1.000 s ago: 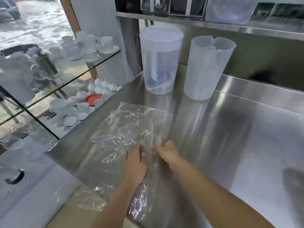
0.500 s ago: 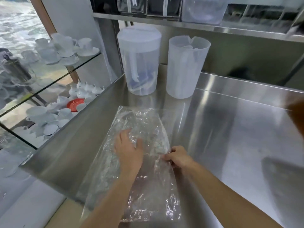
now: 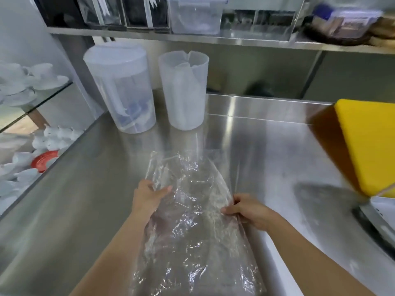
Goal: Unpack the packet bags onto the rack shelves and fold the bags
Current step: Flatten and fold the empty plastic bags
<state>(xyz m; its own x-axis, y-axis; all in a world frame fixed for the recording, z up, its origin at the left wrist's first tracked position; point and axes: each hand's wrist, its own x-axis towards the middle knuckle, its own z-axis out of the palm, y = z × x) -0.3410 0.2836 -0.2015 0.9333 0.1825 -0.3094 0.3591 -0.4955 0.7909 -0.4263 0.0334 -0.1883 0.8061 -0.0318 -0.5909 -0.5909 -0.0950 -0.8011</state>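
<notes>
A clear, crinkled plastic bag [image 3: 192, 221] lies flat on the steel counter [image 3: 267, 163], its length running from the near edge toward the back. My left hand [image 3: 147, 196] grips the bag's left edge, thumb on top of the film. My right hand [image 3: 248, 209] pinches the right edge, fingers curled round the plastic. The bag looks empty. Two translucent plastic pitchers stand behind it: a lidded pitcher [image 3: 121, 88] on the left and an open pitcher [image 3: 184, 88] beside it.
A yellow board [image 3: 369, 146] lies at the counter's right edge. An upper steel shelf [image 3: 213, 39] holds clear containers. Glass shelves on the left carry white cups [image 3: 32, 77] and small white pieces around a red lid [image 3: 43, 162].
The camera swung right, bringing the yellow board into view. My left hand slid from the bag's middle to its left edge. My right hand stays on the right edge.
</notes>
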